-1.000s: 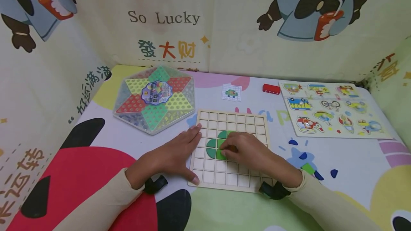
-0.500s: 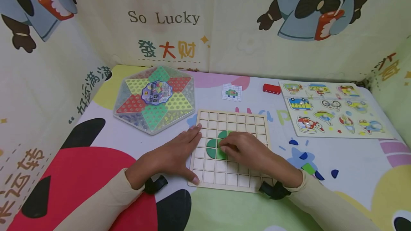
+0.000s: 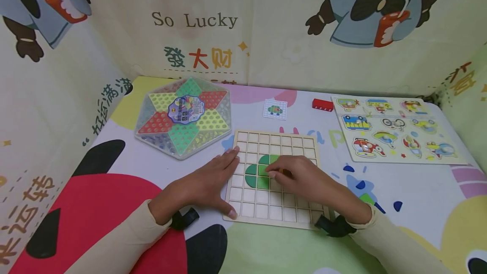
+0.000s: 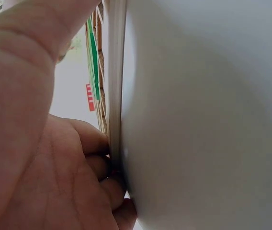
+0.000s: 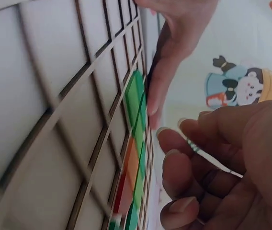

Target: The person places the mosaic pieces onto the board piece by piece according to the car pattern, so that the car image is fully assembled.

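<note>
A wooden grid board (image 3: 261, 211) lies on the table, with dark green rounded pieces (image 3: 250, 176) and bright green squares (image 3: 263, 182) set in its cells. My left hand (image 3: 207, 183) rests along the board's left edge, fingers extended and thumb at the near corner. Over the board's right half hovers my right hand (image 3: 304, 179). The right wrist view shows its fingers (image 5: 176, 175) loosely bent, apart from the board, with nothing seen between them. An orange-red piece (image 5: 125, 184) sits beside the green pieces (image 5: 136, 103) there; in the head view my right hand mostly hides it.
Small blue pieces (image 3: 398, 206) and a green one (image 3: 367, 198) lie right of the board. Behind it are a pattern card (image 3: 275, 109) and a red block (image 3: 322, 105). A hexagonal checkers board (image 3: 182, 119) stands back left, a vehicle puzzle (image 3: 397, 132) back right.
My right hand has drawn back slightly to the right, uncovering more of the bright green square it was touching. My left hand stays in place.
</note>
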`<state>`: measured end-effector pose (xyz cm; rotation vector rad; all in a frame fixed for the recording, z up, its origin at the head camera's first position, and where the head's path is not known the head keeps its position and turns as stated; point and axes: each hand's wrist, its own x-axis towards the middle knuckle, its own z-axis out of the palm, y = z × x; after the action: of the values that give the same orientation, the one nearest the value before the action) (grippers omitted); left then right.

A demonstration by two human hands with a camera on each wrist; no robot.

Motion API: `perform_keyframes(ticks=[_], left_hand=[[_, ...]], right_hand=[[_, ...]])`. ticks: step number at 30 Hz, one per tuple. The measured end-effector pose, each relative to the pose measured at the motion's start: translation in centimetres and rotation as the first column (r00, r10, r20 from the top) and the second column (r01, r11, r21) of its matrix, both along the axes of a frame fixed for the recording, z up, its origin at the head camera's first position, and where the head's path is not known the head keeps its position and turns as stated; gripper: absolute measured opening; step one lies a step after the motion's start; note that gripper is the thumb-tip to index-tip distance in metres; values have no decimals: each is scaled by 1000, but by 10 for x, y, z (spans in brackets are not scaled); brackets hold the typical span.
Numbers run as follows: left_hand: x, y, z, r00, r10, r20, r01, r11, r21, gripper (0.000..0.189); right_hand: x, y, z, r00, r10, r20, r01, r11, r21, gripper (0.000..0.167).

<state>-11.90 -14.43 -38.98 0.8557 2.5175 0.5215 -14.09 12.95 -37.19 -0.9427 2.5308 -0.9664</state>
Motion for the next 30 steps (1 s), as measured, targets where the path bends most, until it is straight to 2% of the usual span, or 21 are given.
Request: perform_keyframes(ticks=[4, 11, 15, 22, 30], left_hand=[[1, -1, 0, 1000, -1, -7, 1, 1000, 19, 128], [3, -2, 1, 1000, 3, -8, -3, 1000, 17, 127], [3, -1, 2, 1000, 4, -10, -4, 1000, -5, 128], [4, 0, 3, 1000, -4, -16, 4, 1000, -12, 127], [3, 0, 3, 1000, -17, -22, 16, 1000, -13, 127]], right_hand=[[2, 17, 2, 1000, -24, -5, 24, 999, -23, 17], [8, 51, 8, 990, -139, -7, 139, 990, -20, 20], [12, 74, 10, 982, -180, -63, 180, 984, 1, 20], [24, 117, 12, 953, -250, -170, 256, 967, 13, 20], [36, 150, 12, 914, -347, -210, 360, 932, 29, 21]])
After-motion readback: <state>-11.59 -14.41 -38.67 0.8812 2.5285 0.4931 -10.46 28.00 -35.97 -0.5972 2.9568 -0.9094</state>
